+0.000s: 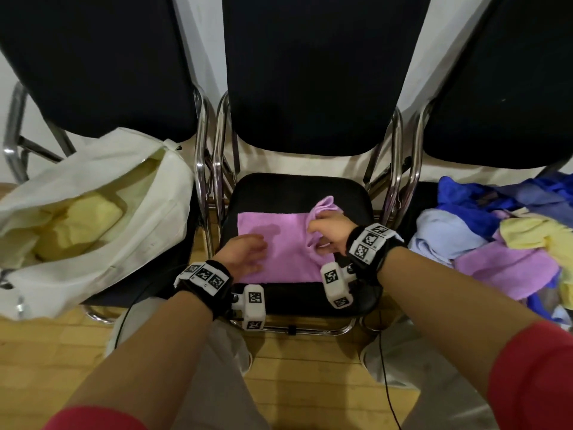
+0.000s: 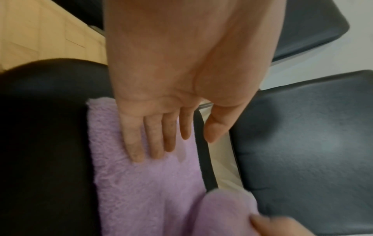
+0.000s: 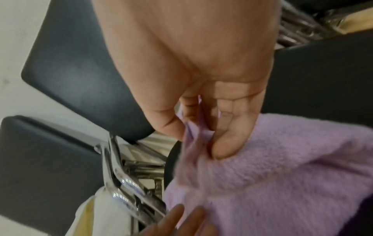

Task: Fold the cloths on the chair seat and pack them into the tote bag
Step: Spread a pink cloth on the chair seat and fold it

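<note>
The lilac fleecy cloth [image 1: 273, 243] lies spread on the black padded seat of the middle chair [image 1: 297, 187], at the centre of the head view, presumably because that flat seat serves as the folding surface. The left hand [image 1: 245, 252] rests on the cloth's 8 o'clock part with straight fingers [image 2: 153, 137] laid flat and close together, gripping nothing; I judge it is there to pin the cloth so it does not slide while the other side is drawn over. The right hand [image 1: 328, 234], at 3 o'clock on the cloth, pinches a raised fold between its thumb [image 3: 169, 126] and curled fingers, and a corner stands bunched up above it at 1 o'clock. The fold looks only begun.

The cream fabric tote bag [image 1: 133, 231] sits on the chair at 9 o'clock, mouth open towards the person, with pale yellow cloths [image 1: 90, 218] already inside. A loose heap of blue, lilac and yellow cloths [image 1: 502, 231] waits at 3 o'clock, within the right hand's reach.
</note>
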The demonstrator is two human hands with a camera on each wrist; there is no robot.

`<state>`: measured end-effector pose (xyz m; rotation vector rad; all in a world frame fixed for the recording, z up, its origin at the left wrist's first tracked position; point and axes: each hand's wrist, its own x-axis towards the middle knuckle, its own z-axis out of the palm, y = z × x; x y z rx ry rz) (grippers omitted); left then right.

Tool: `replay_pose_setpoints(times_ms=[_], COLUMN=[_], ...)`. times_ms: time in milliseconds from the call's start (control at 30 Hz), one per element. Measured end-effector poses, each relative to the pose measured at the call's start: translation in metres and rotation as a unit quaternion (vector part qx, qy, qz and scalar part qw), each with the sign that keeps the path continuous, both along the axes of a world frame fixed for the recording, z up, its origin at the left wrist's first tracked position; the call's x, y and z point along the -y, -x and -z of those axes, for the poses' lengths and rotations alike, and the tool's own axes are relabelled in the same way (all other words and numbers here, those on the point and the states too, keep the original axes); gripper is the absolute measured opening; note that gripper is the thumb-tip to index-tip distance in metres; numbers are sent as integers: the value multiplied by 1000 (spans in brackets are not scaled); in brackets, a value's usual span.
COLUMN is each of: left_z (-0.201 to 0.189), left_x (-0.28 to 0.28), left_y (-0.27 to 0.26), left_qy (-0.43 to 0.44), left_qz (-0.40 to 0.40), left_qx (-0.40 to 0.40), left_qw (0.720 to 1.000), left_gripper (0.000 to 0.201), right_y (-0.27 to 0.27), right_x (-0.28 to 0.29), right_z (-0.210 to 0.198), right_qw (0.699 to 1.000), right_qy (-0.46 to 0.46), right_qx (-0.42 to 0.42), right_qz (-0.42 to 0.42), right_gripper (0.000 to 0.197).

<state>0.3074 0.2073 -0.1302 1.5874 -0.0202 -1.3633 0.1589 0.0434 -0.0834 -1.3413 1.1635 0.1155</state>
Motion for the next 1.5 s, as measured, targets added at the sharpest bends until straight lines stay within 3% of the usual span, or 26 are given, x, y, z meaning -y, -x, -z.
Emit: replay_pose_setpoints(times_ms=[133, 300, 400, 567, 700, 833, 933, 1000, 1067, 1233, 1300, 1400, 1500], left_z=[6, 9, 9, 7, 4, 6, 11, 13, 15, 17, 19, 15, 17], left_x=[-13, -12, -5, 13, 24, 29, 31, 34, 37, 45, 45, 42, 37], left_y=[2, 6, 6, 13, 19, 20, 20, 20, 22, 35, 36, 29, 20], left_qy=[25, 24, 14, -8, -25, -41, -56, -81, -121, -192, -201, -210, -242], left_qz=[-14, -34, -39, -21, 14, 25, 30, 59, 113, 231, 251, 244, 236], left_qx=[-38, -41, -18, 19, 50, 65, 103, 146, 188, 289, 318, 305, 331], left_qw=[999, 998, 999, 1000, 998, 997, 993, 984, 968, 909, 892, 896, 881], left_gripper=[23, 38, 38, 19, 25, 19, 16, 10, 18, 23, 22, 20, 30], right_y=[-30, -34, -28, -16, -21, -35, -33, -24, -13, 1, 2, 4, 6], right_x=[-26, -41, -34, -13, -4, -7, -3, 3, 8, 14, 14, 13, 9], right_z=[16, 37, 38, 41, 44, 42, 45, 52, 58, 66, 66, 67, 69], right_qw=[998, 993, 991, 992, 992, 988, 992, 994, 996, 997, 996, 994, 992], right_qy=[57, 32, 61, 82, 76, 44, 50, 57, 48, 22, 31, 36, 40], right_qx=[-4, -9, -10, -21, 20, 84, 76, 59, 43, 50, 45, 37, 30], right_qz=[-41, -115, -115, -96, -98, -120, -89, -73, -65, -63, -77, -95, -114], right_gripper=[16, 6, 11, 28, 37, 39, 35, 30, 29, 27, 26, 24, 23])
